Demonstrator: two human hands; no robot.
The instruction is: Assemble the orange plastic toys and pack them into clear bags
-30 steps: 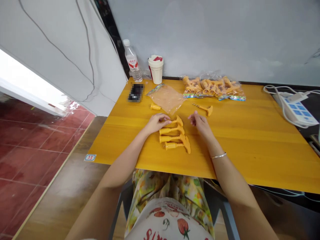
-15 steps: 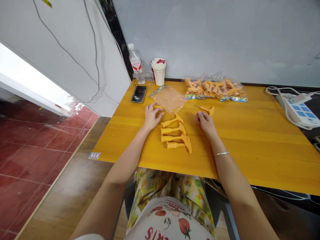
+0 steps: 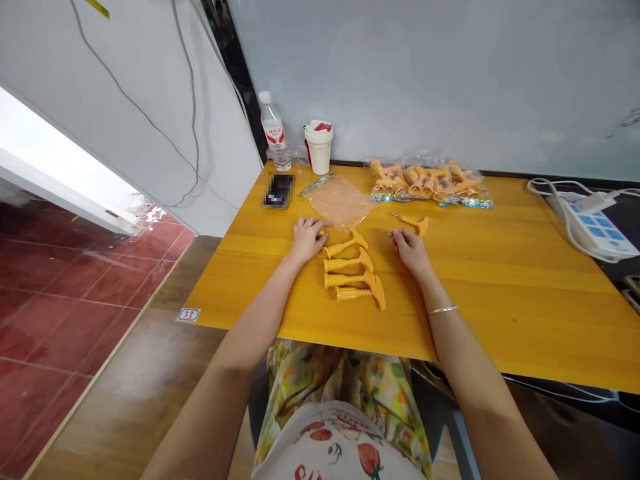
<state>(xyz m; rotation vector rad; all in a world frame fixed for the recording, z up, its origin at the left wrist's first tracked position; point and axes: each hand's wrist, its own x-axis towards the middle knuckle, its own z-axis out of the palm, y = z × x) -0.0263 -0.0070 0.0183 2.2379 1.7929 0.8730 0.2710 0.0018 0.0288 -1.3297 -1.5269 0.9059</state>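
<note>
My left hand rests on the table, its fingers curled over a small orange plastic piece that is mostly hidden. Close by lie several orange T-handled corkscrews in a column, their handles to the right and sleeves over their shafts. My right hand is on the table to the right of them, fingers curled together with nothing visible in them. Just beyond its fingertips is a corkscrew with a bare metal spiral, apart from the hand.
A flat clear plastic bag lies beyond my left hand. Filled bags of orange corkscrews lie along the wall. At the back left are a phone, a water bottle and a lidded cup. A power strip with cables sits at right.
My left hand has drawn slightly nearer, its spread fingers now curled over the small orange piece. My right hand stays almost in place.
</note>
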